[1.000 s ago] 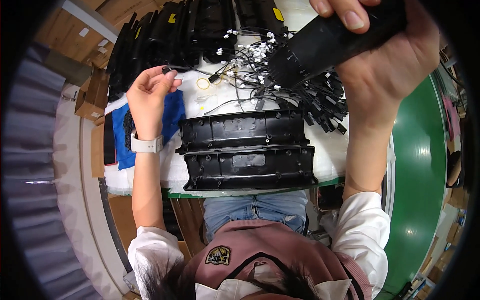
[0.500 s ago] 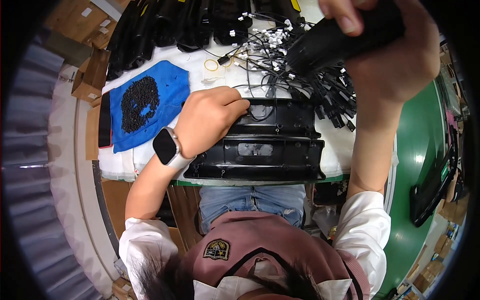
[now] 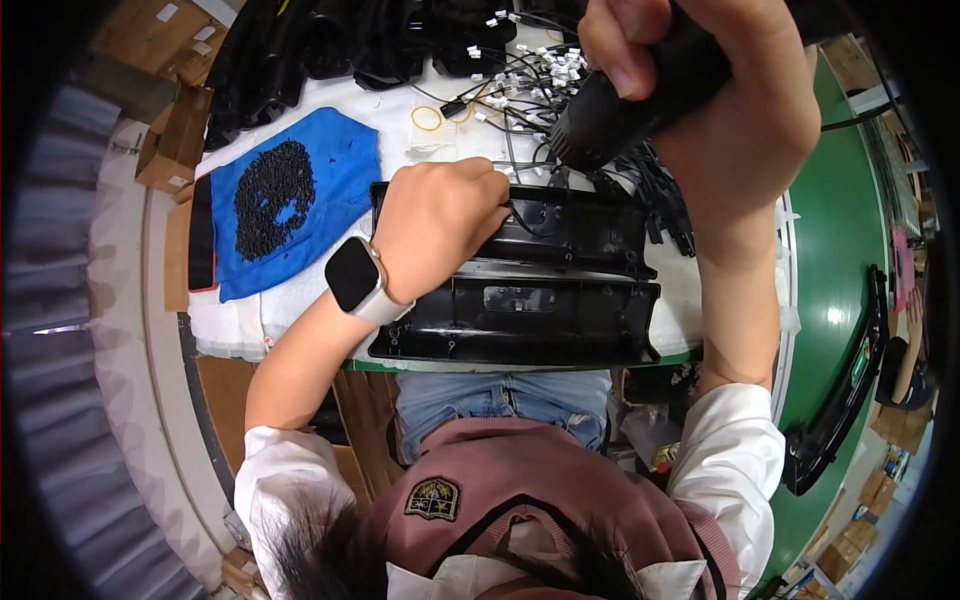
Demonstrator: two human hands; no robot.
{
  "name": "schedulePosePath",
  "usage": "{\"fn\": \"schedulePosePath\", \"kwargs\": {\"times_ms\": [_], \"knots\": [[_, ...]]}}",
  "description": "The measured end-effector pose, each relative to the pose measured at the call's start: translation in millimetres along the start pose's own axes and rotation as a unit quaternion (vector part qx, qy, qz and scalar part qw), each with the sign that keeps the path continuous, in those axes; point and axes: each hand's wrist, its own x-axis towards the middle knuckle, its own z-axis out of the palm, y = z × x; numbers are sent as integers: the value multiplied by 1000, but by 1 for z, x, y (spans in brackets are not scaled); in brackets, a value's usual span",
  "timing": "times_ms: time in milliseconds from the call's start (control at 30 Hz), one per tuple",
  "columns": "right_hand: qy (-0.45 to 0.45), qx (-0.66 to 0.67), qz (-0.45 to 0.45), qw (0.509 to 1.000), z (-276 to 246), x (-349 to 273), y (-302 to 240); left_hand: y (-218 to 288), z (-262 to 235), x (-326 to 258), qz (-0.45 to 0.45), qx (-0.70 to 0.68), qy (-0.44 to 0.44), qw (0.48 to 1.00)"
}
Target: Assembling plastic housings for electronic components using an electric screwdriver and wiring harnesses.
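My right hand (image 3: 740,130) wraps round a thick black electric screwdriver (image 3: 625,110), tilted with its ridged front end down toward the upper panel's far edge. I cannot make out its bit. My left hand (image 3: 445,215) lies over the left part of the upper black plastic panel (image 3: 610,235), fingers curled and pinched near its far edge. Beside those fingertips a thin black wire (image 3: 530,228) loops inside the panel; what the fingers pinch is hidden. A second black panel (image 3: 570,325) of the same shape lies nearer me along the table edge, hollow side up.
Left of my left hand, a blue cloth (image 3: 340,145) bears a heap of small black screws (image 3: 270,190). Black wires with white connectors (image 3: 545,75) pile up beyond the panels. Several black housings (image 3: 340,45) lie at the far left, and a yellow rubber band (image 3: 426,118) is nearby.
My right hand has brought the screwdriver left and lower, closer to the upper panel. My left hand stays pinched over that panel, slightly farther right in view.
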Motion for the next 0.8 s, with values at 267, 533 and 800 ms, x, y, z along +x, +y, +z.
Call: {"fn": "schedulePosePath", "kwargs": {"times_ms": [267, 533, 800], "knots": [[15, 19, 86, 996, 8, -4, 12, -10, 1, -1, -78, -95, -12, 992], [9, 38, 134, 990, 18, -12, 2, -7, 1, 2, -36, -102, 0, 994], [-50, 97, 139, 984, 7, -8, 42, -8, 1, 2, -101, -145, -46, 983]]}}
